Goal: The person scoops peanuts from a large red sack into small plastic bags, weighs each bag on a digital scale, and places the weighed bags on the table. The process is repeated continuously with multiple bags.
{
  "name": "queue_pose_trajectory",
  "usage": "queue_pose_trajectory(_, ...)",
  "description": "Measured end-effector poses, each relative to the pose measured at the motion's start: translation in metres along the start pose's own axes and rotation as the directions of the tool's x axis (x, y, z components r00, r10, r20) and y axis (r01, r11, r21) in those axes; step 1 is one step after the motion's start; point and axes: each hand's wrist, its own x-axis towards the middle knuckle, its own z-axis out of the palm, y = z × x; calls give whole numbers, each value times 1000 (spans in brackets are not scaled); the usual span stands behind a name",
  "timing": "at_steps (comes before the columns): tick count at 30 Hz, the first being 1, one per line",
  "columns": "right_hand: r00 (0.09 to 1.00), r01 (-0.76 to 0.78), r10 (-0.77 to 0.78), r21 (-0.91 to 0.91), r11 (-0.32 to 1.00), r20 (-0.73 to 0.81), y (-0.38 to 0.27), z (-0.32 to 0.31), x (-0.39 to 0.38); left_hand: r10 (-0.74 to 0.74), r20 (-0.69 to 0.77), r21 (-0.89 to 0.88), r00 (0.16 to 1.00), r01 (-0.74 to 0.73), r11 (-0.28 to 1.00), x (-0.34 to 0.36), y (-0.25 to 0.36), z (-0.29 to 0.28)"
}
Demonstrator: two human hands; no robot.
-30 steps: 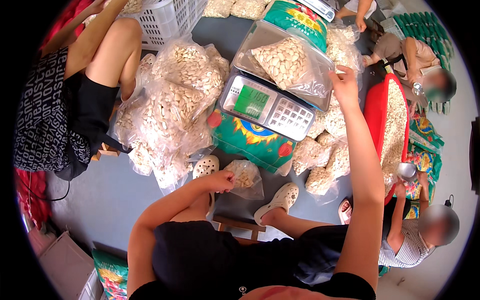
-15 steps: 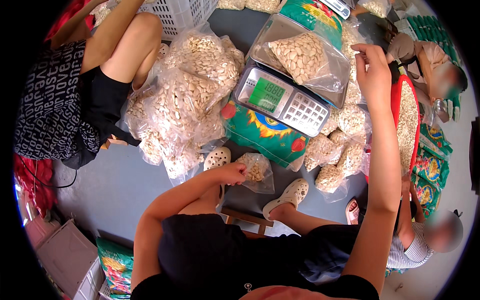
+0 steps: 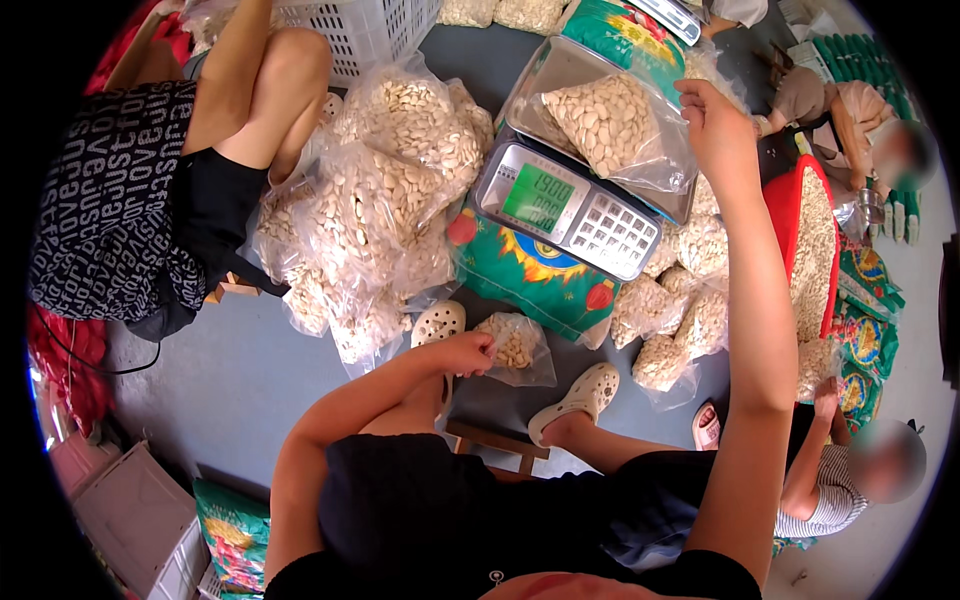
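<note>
My right hand [image 3: 708,117] hovers at the right edge of the steel scale pan [image 3: 545,65], fingers bent and apart, beside a clear bag of pale flat seeds [image 3: 600,120] lying on it. The scale's green-lit display [image 3: 535,195] and keypad face me; beneath is a green printed sack [image 3: 530,290]. My left hand [image 3: 470,355] is closed at a small, partly filled seed bag [image 3: 515,345] near my clogs; what its fingers hold is unclear. Piled seed bags flank the scale on the left [image 3: 370,200] and right [image 3: 690,320].
A co-worker [image 3: 250,110] sits left by a white crate [image 3: 350,35]. Two co-workers sit right [image 3: 850,120] [image 3: 820,480], beside a red tub of seeds [image 3: 810,240]; the lower one's hand is at a bag. Green sacks [image 3: 870,320] lie behind.
My right hand rose past the pan's right side, then came slightly back left over it. The display's reading changed. The lower right co-worker's hand now has a bag where a scoop was.
</note>
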Motion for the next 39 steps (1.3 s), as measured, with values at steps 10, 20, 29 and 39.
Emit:
queue_pose_trajectory(10,905,25,172,-453,891,388,20,34,40,18,-7,25,1000,-18,1000,-1,1,0)
queue_pose_trajectory(20,668,-667,373,296,684,643,10,55,50,12,-7,24,1000,-12,1000,-6,4,-1)
queue_pose_trajectory(29,949,-117,230,-438,891,214,36,144,45,-1,-29,51,1000,2,999,-9,-6,-6)
queue_pose_trajectory(39,927,26,153,-464,885,343,6,101,45,-20,-11,42,1000,20,999,-13,1,-5)
